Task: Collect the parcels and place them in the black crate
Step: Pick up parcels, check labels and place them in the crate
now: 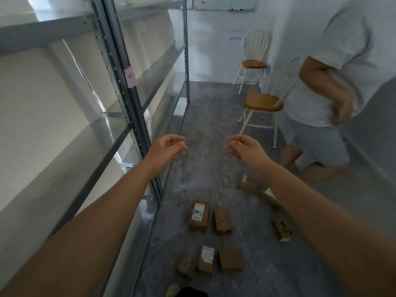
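The parcels (222, 220) are brown cardboard boxes, and all the ones I can see lie on the floor (203, 125); none is collected. Six are sharp enough to count:
- a labelled parcel (198, 215) just beside a plain one
- a row of three (206, 260) nearer me
- a lone parcel (282, 230) apart, towards the right

More brown shapes (251, 185) show beyond my right forearm, too blurred to count. The group sits towards the floor's left edge, near the foot of the shelving (128, 93).

No black crate in view. A dark shape (190, 292) sits at the bottom edge of the view, and I cannot tell what it is.

My left hand (169, 146) and right hand (244, 147) are both stretched out in front, well above the parcels. Their fingers are loosely curled and hold nothing.

My judgement is that the task is at its very start. Every visible parcel is left to pick up, and I have yet to locate the crate.

A second person (342, 61) stands at the right, blurred. Two chairs (263, 101) stand towards the far wall.
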Motion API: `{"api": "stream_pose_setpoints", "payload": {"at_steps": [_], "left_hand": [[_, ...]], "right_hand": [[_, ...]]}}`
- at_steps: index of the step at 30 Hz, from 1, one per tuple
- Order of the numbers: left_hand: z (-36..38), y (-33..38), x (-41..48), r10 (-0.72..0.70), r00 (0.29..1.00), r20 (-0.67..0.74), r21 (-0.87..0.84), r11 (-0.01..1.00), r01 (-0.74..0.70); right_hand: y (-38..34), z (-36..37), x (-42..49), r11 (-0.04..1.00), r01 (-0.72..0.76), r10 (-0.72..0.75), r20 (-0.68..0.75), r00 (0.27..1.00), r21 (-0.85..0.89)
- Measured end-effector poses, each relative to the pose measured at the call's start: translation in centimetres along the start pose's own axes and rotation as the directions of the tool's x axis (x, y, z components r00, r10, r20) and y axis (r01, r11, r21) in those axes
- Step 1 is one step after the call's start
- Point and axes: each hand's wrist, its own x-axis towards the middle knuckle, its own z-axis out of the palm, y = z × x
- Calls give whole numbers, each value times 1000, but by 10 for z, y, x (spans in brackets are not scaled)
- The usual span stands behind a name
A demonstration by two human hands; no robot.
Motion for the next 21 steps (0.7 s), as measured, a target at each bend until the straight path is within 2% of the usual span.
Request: {"api": "stream_pose_setpoints", "payload": {"at_steps": [6, 11, 16, 21], "left_hand": [[-9, -46, 101, -80, 993, 81, -6, 997, 81], [8, -106, 168, -165, 976, 143, 31, 986, 162], [39, -195, 211, -215, 970, 113, 25, 977, 214], [81, -339, 239, -252, 963, 101, 74, 967, 245]], "right_hand": [[28, 34, 80, 996, -88, 87, -53, 995, -15], [87, 49, 137, 983, -167, 163, -50, 985, -80], [184, 69, 192, 962, -244, 243, -29, 970, -120], [332, 104, 238, 943, -303, 303, -24, 953, -139]]}}
